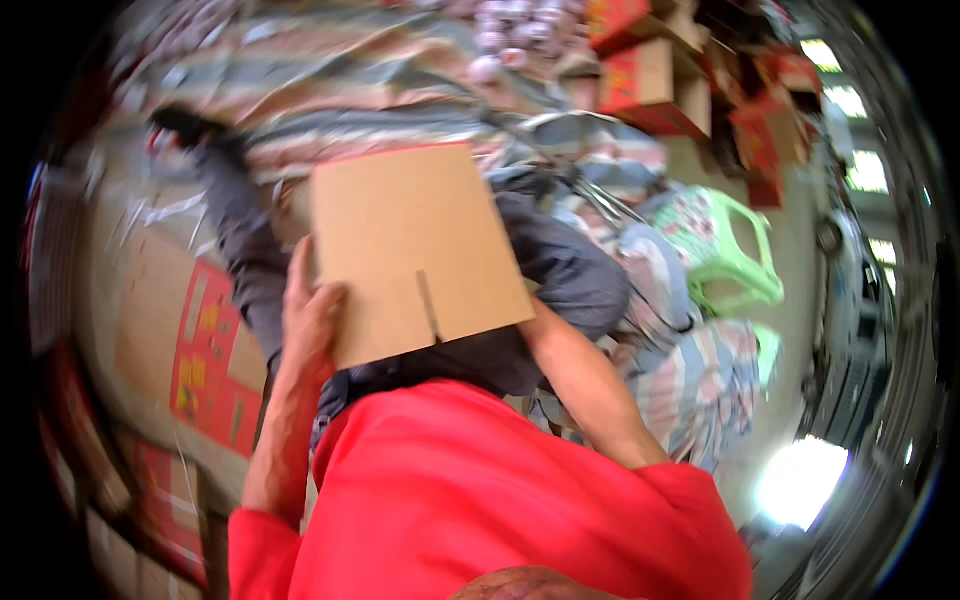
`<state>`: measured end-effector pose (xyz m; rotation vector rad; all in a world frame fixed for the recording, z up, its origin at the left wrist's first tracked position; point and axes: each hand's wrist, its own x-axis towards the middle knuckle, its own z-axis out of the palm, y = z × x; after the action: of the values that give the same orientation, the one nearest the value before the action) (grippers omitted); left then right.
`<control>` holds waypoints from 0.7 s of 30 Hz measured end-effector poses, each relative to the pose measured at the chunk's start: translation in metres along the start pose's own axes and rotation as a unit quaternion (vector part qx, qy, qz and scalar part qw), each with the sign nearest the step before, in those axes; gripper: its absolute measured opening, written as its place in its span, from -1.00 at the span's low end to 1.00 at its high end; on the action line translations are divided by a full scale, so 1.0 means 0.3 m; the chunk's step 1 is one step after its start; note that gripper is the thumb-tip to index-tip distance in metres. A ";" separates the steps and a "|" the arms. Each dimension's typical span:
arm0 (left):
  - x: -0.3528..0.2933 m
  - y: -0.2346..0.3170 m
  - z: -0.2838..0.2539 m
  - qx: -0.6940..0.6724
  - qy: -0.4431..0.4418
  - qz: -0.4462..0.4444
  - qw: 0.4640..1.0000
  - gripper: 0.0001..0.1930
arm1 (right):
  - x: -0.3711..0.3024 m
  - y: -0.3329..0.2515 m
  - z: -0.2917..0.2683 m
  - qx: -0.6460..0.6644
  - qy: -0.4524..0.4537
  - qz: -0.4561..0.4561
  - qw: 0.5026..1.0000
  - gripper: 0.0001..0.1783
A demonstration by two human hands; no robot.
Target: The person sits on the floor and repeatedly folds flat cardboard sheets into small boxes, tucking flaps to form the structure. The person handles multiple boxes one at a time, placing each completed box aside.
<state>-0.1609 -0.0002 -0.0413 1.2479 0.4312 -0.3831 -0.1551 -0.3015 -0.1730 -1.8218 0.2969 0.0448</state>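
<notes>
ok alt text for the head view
A red-shirted person holds a brown cardboard panel with a slit, left hand on its left edge, right hand hidden behind it. Around are striped cloth, cardboard boxes and a green stool.

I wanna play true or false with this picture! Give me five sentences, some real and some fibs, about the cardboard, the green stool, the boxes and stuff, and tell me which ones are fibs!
1. The left hand grips the flat cardboard piece at its left edge. True.
2. The cardboard has no cut in it. False: a slit runs in from the edge nearest the person.
3. The person wears a red top. True.
4. The big sheet across the top of the picture is plain black. False: the sheet has pale stripes.
5. Red and brown boxes are at the upper right of the picture, farther up than the green stool. True.
</notes>
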 end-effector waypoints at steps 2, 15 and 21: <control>0.030 0.017 -0.012 -0.046 -0.036 -0.092 0.994 -0.41 | -0.011 -0.006 0.008 0.011 -0.016 0.025 1.000 -0.44; 0.123 0.213 0.041 -0.088 -0.126 -0.122 0.981 -0.51 | 0.090 0.021 -0.054 -0.035 -0.094 0.051 0.994 -0.47; 0.364 0.211 0.047 -0.014 -0.139 0.034 0.990 -0.46 | 0.137 0.121 -0.045 -0.324 -0.131 -0.195 0.917 -0.52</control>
<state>-0.0339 -0.0011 -0.0416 1.1577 0.1559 -0.4826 -0.1253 -0.3304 -0.2112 -2.4694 -0.3188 0.1162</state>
